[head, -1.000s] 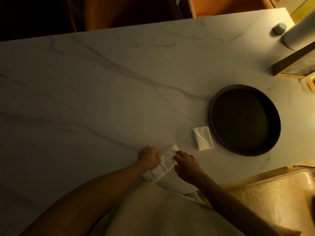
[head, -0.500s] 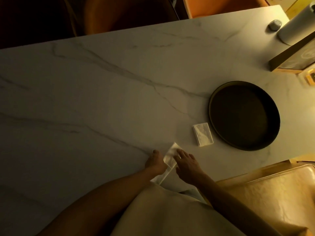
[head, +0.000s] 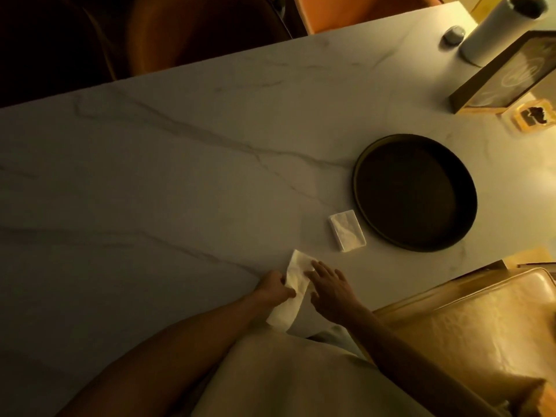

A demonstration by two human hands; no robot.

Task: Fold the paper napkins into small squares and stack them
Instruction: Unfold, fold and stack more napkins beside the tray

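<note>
A white paper napkin (head: 291, 291) lies as a long narrow strip near the front edge of the marble table (head: 180, 176). My left hand (head: 275, 288) grips its left side near the middle. My right hand (head: 329, 288) rests flat with fingers spread, fingertips pressing the strip's right edge. A small stack of folded napkins (head: 347, 231) sits a little further back and to the right, apart from both hands.
A round dark tray (head: 415, 192) lies right of the folded stack. At the far right corner stand a paper towel roll (head: 496, 28), a small round knob (head: 454, 34) and a dark box (head: 508, 76). A tan cushioned chair (head: 481, 332) is at the lower right.
The napkin went from a wider sheet to a narrower strip as it was folded over. My right hand has flattened on it, and my left hand has shifted slightly right.
</note>
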